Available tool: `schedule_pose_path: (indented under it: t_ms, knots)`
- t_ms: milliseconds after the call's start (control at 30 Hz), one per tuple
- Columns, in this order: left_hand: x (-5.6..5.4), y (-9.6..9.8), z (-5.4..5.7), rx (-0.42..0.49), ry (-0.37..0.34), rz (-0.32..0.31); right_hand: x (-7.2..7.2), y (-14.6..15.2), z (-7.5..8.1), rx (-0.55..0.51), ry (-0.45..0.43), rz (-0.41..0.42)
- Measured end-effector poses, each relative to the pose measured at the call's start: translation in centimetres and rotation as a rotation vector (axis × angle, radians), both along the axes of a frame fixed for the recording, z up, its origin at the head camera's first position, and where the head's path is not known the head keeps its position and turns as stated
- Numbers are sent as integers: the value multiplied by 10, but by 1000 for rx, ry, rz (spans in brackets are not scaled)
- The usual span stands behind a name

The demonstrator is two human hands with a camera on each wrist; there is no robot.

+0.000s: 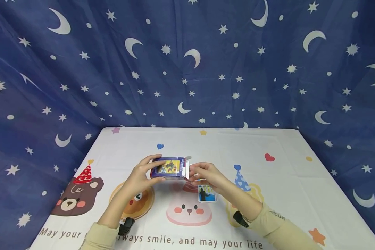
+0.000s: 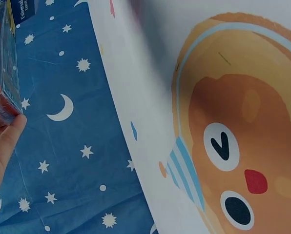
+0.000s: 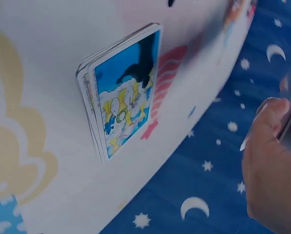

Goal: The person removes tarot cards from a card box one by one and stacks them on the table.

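My left hand [image 1: 142,173] grips a blue tarot card box [image 1: 171,167] with a yellow picture on its front, holding it over the table. Its fingers lie across the top face and the thumb is along the near edge. The box's right end is open, with pale flaps sticking out. At that end my right hand [image 1: 206,174] pinches the box's edge with curled fingers; the inside of the box is hidden. A stack of tarot cards [image 1: 207,193] lies just below the right hand. In the right wrist view the cards [image 3: 128,90] show a blue and yellow picture.
A white tablecloth [image 1: 237,146] printed with cartoon animals, hearts and lettering covers the table. Behind it hangs a dark blue curtain [image 1: 162,86] with moons and stars. Each wrist wears a small black camera, the left camera [image 1: 126,226] and the right camera [image 1: 240,219].
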State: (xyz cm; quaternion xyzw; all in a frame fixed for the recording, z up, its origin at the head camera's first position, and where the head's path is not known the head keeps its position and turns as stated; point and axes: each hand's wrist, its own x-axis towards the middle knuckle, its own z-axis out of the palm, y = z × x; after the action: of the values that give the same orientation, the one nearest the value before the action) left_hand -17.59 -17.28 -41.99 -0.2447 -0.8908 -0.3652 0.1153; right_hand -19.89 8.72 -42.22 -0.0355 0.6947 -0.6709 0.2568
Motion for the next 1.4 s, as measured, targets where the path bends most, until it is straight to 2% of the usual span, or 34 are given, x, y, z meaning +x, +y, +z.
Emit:
schedule_pose_path:
  t_ms: [133, 400, 700, 1067, 1267, 1400]
  knots:
    - [3, 0, 2, 2, -21, 2, 1, -6, 1, 36, -12, 7]
    - [5, 0, 2, -6, 2, -4, 2, -14, 5, 112, 9, -3]
    - [4, 1, 1, -11, 4, -12, 2, -15, 4, 128, 15, -16]
    - [1, -1, 1, -10, 21, -4, 1, -7, 1, 105, 20, -37]
    - [2, -3, 3, -15, 0, 16, 2, -8, 2, 83, -37, -78]
    - [2, -3, 2, -6, 8, 16, 4, -9, 3, 64, -60, -43]
